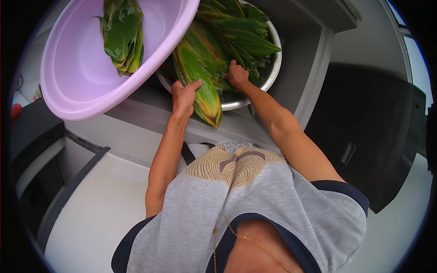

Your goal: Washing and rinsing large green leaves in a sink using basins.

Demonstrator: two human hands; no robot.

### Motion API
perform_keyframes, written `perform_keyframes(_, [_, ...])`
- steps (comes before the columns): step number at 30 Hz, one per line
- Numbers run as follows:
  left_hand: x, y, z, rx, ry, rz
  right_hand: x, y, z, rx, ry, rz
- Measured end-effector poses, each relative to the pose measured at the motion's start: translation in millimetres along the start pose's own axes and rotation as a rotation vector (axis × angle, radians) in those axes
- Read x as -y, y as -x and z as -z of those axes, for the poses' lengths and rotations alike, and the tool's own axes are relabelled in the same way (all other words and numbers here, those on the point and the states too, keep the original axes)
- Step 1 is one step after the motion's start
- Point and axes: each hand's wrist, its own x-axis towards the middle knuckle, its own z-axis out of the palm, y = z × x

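Broad wet green leaves (239,30) fill a round stainless steel basin (273,75) at the top. My left hand (184,95) grips a long leaf bundle (201,88) with yellowed, browned tips, the thumb lying on top, over the basin's near left rim. Among the leaves at the near side of the basin is my right hand (238,75), its fingers bent; whether it grips a leaf cannot be told. Left of the basin, a tilted lilac plastic tub (85,111) holds another bundle of leaves (124,41).
The steel basin sits inside a grey sink (307,78), whose front edge runs just before my body. A dark panel with a small handle (348,153) stands at the right. At the left are a dark-edged counter (37,126) and a white surface (102,194).
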Motion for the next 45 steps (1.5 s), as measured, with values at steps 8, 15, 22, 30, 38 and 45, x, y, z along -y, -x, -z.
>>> perform_keyframes(8, [5.9,-2.0,-1.3,-0.008,-0.033,0.006,-2.0,22.1,78.9,-0.056,0.078,0.231])
perform_keyframes(15, [13.0,-5.9,-12.1,0.058,-0.032,0.006,-43.6,28.1,71.2,0.176,-0.736,0.067])
perform_keyframes(22, [14.8,-7.9,-4.1,0.054,0.037,0.059,-26.6,65.8,119.6,0.278,-1.169,-0.044])
perform_keyframes(30, [35.8,-7.2,-29.5,0.127,0.208,0.182,20.2,122.8,116.9,0.346,-1.739,-0.074])
perform_keyframes(38, [37.3,-4.2,-30.0,0.151,0.257,0.202,19.0,116.2,66.7,-0.117,-0.75,0.167])
perform_keyframes(45, [34.9,-0.7,-25.7,0.265,0.474,0.176,24.5,124.2,69.7,-0.16,-0.622,0.148])
